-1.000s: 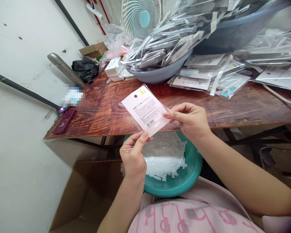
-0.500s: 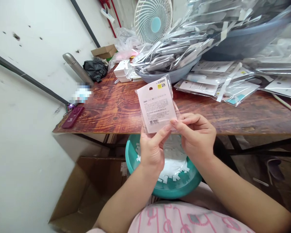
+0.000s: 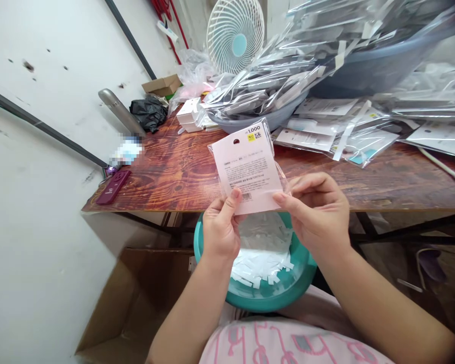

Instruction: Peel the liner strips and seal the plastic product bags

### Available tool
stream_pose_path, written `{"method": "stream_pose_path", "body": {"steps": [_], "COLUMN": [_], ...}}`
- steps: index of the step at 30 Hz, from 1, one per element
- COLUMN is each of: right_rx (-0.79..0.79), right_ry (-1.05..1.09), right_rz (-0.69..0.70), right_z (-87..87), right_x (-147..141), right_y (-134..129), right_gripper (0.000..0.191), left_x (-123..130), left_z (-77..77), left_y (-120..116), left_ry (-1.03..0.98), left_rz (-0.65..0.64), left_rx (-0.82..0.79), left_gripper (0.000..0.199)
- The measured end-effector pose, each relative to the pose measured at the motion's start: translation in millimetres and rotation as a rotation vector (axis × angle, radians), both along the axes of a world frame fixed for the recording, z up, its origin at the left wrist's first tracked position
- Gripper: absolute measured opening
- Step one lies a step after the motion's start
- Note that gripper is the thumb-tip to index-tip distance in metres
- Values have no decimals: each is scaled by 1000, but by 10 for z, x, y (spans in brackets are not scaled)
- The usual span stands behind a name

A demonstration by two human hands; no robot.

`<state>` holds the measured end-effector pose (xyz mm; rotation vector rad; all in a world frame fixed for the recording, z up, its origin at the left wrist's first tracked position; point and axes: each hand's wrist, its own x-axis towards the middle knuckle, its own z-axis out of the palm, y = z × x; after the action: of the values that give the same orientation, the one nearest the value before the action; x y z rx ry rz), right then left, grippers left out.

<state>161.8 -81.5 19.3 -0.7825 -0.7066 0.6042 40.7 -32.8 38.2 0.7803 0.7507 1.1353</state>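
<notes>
A white printed product card in a clear plastic sleeve [image 3: 250, 164] is held up before me, its text side and "1,000" price facing me. My left hand [image 3: 223, 230] grips its lower left edge, thumb over the front by the barcode. At the lower right corner my right hand [image 3: 318, 212] pinches the sleeve between thumb and fingers. Below the hands sits a teal basin [image 3: 267, 301] with clear plastic and many white strips [image 3: 260, 268] in it.
On the wooden table [image 3: 167, 177] stand a blue-grey basin [image 3: 250, 124] heaped with clear packages, a fan [image 3: 237, 43], small white boxes [image 3: 189, 115] and a dark red phone [image 3: 114, 187]. Bagged cards [image 3: 326, 134] lie at right. A cardboard box [image 3: 136, 293] is below left.
My left hand has shifted left along the card's bottom edge, its thumb now over the barcode. The right hand has moved slightly right, still pinching the corner.
</notes>
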Motion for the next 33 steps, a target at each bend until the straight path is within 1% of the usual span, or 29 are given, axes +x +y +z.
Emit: {"method": "stream_pose_path", "body": {"steps": [3, 5, 8, 10, 12, 14, 18, 21, 24, 27, 29, 31, 33], "right_rx": [-51, -130, -228, -235, -229, -233, -227, -224, -216, -222, -220, -215, -218], "right_ry": [75, 88, 160, 235, 306, 350, 358, 381, 385, 409, 444, 443, 406], "right_rz": [190, 272, 268, 229, 218, 251, 347, 379, 354, 277, 246, 219, 157], "right_z": [38, 56, 69, 64, 46, 22, -12, -18, -13, 5, 23, 37, 42], "right_x": [12, 12, 18, 32, 51, 65, 60, 43, 27, 10, -5, -25, -52], "right_y": [10, 9, 1, 2, 16, 38, 74, 73, 54, 35, 30, 35, 48], "right_gripper": [44, 43, 26, 21, 20, 23, 22, 19, 14, 15, 19, 20, 18], "left_x": [0, 9, 17, 15, 9, 3, -8, -19, -26, -15, -1, 13, 22], "left_z": [-19, -44, -83, -102, -112, -113, -101, -93, -98, -116, -129, -137, -140], "left_y": [-18, -37, -57, -61, -59, -56, -44, -25, 2, 39, 68, 92, 104], "left_ry": [50, 92, 127, 128, 126, 117, 62, 9, -43, -75, -87, -97, -104], "left_rz": [92, 107, 97, 92, 94, 76, 8, -30, -51, 1, 40, 57, 54], "left_rx": [91, 144, 186, 171, 148, 135, 110, 83, 42, -39, -109, -188, -251], "left_gripper": [14, 14, 15, 16, 19, 21, 22, 21, 17, 13, 13, 14, 14]}}
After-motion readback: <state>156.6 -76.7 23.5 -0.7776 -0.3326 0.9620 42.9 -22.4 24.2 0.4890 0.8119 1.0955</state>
